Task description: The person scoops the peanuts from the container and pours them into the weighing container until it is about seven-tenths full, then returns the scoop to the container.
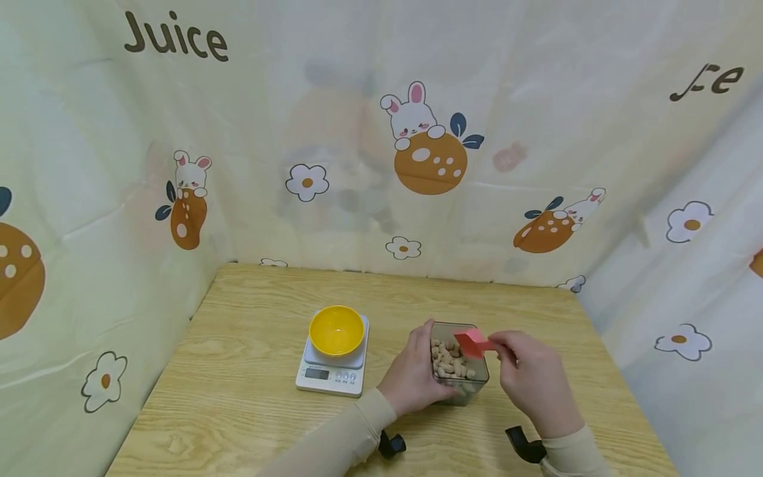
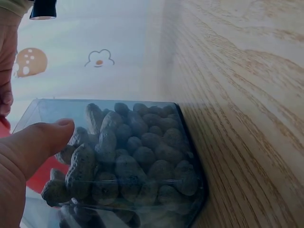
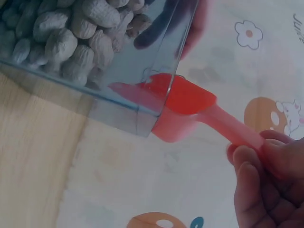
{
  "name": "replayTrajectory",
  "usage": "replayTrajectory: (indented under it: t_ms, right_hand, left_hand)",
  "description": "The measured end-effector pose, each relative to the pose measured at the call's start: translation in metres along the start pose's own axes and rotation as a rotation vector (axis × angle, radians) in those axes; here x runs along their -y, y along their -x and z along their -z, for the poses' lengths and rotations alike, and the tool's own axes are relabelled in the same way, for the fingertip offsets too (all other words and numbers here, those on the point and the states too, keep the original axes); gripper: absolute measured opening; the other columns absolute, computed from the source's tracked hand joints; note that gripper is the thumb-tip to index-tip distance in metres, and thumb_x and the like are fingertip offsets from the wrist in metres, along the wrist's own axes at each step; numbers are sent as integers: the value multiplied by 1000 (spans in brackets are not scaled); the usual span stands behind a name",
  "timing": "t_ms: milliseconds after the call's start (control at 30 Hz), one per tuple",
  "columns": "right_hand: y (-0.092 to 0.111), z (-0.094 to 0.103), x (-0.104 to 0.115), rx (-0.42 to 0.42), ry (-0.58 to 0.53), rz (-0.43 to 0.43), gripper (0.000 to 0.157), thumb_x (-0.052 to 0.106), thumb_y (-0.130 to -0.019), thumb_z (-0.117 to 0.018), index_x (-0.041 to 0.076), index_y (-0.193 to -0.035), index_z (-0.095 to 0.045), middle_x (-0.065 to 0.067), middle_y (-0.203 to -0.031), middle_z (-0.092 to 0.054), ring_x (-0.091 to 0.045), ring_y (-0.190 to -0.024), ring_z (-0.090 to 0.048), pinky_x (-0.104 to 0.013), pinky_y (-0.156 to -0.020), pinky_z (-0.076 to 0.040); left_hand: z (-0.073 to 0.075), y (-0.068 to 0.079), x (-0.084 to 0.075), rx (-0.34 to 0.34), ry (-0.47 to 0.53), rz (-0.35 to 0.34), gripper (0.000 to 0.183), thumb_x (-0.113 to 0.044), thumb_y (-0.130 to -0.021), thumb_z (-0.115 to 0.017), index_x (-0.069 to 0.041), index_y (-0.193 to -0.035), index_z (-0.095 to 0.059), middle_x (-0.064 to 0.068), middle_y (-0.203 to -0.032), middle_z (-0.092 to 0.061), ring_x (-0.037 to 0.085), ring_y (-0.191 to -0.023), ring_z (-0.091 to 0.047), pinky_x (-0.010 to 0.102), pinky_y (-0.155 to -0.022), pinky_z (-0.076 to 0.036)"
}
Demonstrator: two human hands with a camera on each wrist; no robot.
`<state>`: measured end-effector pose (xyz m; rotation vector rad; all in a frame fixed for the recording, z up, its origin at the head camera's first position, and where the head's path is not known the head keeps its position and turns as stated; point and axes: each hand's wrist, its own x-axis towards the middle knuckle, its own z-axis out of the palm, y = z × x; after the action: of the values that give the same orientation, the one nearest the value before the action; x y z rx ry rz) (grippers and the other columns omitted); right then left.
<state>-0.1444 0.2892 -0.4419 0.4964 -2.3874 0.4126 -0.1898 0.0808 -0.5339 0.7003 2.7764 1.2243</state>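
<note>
A clear square container (image 1: 459, 391) of unshelled peanuts (image 1: 448, 361) stands on the table, right of centre. My left hand (image 1: 415, 374) grips it from the left side, thumb along the near wall and fingers on the far left edge. In the right wrist view a red scoop (image 3: 187, 97) shows at the container's mouth, its handle pinched between thumb and fingers of my right hand (image 3: 270, 175). The head view has the scoop's bowl over the right part of the opening, above the peanuts. Through the wall in the left wrist view, peanuts (image 2: 133, 152) fill the lower part.
Left of the container, a yellow bowl (image 1: 336, 331) sits on a white digital scale (image 1: 330, 379) with a small display. A patterned curtain (image 1: 357, 132) encloses the wooden table (image 1: 238, 344) at the back and both sides. Black straps (image 1: 524, 445) are on the wrists.
</note>
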Motion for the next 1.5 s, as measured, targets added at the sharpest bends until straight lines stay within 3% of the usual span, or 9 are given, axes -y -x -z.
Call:
replayTrajectory:
  t_ms: [167,300,433,600,833,1067,1167,1300,1500]
  right_hand:
    - [-2,-2,6,76,-8,-38,17,-10,-86,-78,5,-94,-79,-6,-82,-77,-12,-60,-64,-34,-54,-57]
    - [-8,-1,5,199,-155,-359,11,-2,-97,-69,1,-100,-78,-8,-79,-77,-4,-58,-60,-25,-49,-48]
    - [-15,0,-5,279,-402,-727,21,5,-105,-59,-6,-111,-75,-13,-84,-79,-7,-66,-71,-24,-58,-61]
    - [-17,-6,-19,303,-588,-934,26,7,-108,-56,-10,-120,-72,-13,-90,-80,-13,-73,-78,-27,-70,-67]
    - [-9,-15,-25,264,-668,-972,26,5,-108,-58,-14,-122,-69,-15,-94,-79,-10,-72,-77,-25,-71,-67]
    - [2,-22,-17,223,-374,-550,11,-1,-102,-69,0,-107,-79,-10,-85,-79,-15,-70,-74,-23,-60,-62]
    - [3,-26,-16,177,-313,-464,11,-2,-100,-71,3,-104,-80,-7,-80,-78,-15,-67,-72,-24,-56,-58]
    - [3,-27,-18,179,-358,-513,11,-2,-102,-69,0,-104,-79,-12,-80,-77,-11,-64,-70,-23,-56,-59]
    - [-4,-32,-14,242,-535,-809,20,4,-106,-61,-8,-115,-75,-17,-86,-79,-13,-67,-75,-23,-62,-64]
  left_hand:
    - [-1,0,0,5,-8,-1,133,-50,-76,-97,-18,-172,-12,11,-168,-39,26,-128,-67,39,-112,-58]
    - [-2,-1,0,12,-15,4,133,-52,-76,-97,-19,-172,-12,11,-168,-39,26,-129,-67,38,-112,-58]
    - [-2,-2,1,13,-22,15,133,-53,-76,-97,-20,-173,-11,10,-169,-38,26,-129,-67,38,-112,-58]
    - [-1,-2,2,11,-24,21,134,-52,-76,-97,-20,-173,-11,10,-169,-38,25,-130,-67,38,-112,-58]
    - [-2,-1,3,4,-35,10,134,-52,-75,-97,-17,-173,-12,11,-168,-39,25,-128,-68,37,-110,-59]
    - [-2,-1,3,-8,-30,-7,132,-51,-75,-97,-17,-172,-14,11,-166,-42,25,-125,-69,37,-109,-60]
    - [-2,-1,2,-13,-38,-16,132,-51,-76,-97,-15,-172,-14,11,-166,-42,25,-126,-68,37,-111,-59]
    - [-2,-1,1,-16,-40,-19,132,-51,-76,-97,-15,-172,-14,12,-166,-41,24,-127,-67,37,-111,-58]
    - [-2,0,2,-8,-32,-8,132,-51,-76,-97,-17,-172,-12,12,-167,-40,24,-126,-67,38,-110,-59]
